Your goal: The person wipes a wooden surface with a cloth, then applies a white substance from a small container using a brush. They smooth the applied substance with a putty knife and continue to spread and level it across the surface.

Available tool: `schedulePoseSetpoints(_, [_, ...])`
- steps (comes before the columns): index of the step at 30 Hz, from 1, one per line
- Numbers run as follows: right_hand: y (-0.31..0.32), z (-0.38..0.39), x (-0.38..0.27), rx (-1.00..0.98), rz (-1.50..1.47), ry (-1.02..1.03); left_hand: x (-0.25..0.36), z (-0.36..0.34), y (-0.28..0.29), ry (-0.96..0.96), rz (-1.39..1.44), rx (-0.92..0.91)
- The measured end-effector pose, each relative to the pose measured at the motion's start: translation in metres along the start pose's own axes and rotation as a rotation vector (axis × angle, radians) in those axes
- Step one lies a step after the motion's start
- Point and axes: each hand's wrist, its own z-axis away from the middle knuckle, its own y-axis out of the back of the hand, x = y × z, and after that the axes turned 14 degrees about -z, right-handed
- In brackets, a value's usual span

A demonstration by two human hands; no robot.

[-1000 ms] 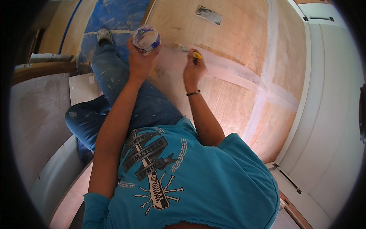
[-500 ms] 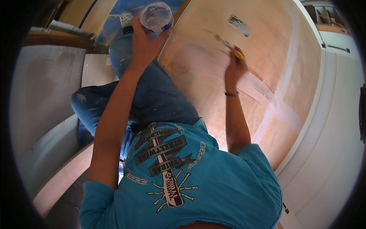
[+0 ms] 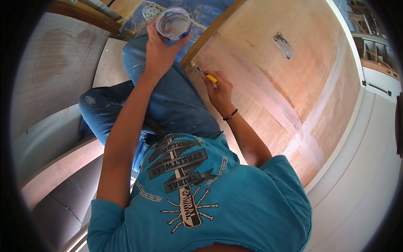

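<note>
My left hand (image 3: 158, 50) holds up a clear plastic cup (image 3: 173, 23) with a blue band, its mouth facing me. My right hand (image 3: 219, 90) grips a small brush with a yellow handle (image 3: 208, 77); the bristle end touches the lower edge of a large plywood panel (image 3: 268, 84). The panel carries pale whitish bands of coating that cross near its right side. A dark bracelet sits on my right wrist. My knees in blue jeans (image 3: 168, 96) are drawn up under both arms.
A small grey metal plate (image 3: 283, 45) is set into the plywood panel. White moulded surfaces (image 3: 369, 168) curve along the right. Grey and white curved panels (image 3: 46, 84) lie at the left. A blue sheet (image 3: 210, 10) covers the floor beyond the cup.
My right hand has moved the brush from higher on the panel down to its lower edge, close to the cup. My left hand keeps the cup raised. The view has shifted.
</note>
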Motion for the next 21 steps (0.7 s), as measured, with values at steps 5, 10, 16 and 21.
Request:
schedulePoseSetpoints(5, [0.029,-0.031,0.044,0.348,0.101,-0.066,-0.005,-0.007,-0.004,-0.053,-0.030,0.002])
schedulePoseSetpoints(10, [0.061,-0.085,0.048,0.505,0.102,-0.107,-0.014,-0.010,-0.009,-0.044,0.072,0.023])
schedulePoseSetpoints(16, [0.004,-0.015,0.030,0.437,-0.029,-0.500,-0.019,-0.008,-0.009,-0.033,0.065,-0.024])
schedulePoseSetpoints(21, [0.128,0.088,0.075,0.907,-0.151,-0.406,-0.015,-0.010,-0.010,-0.005,0.086,0.006])
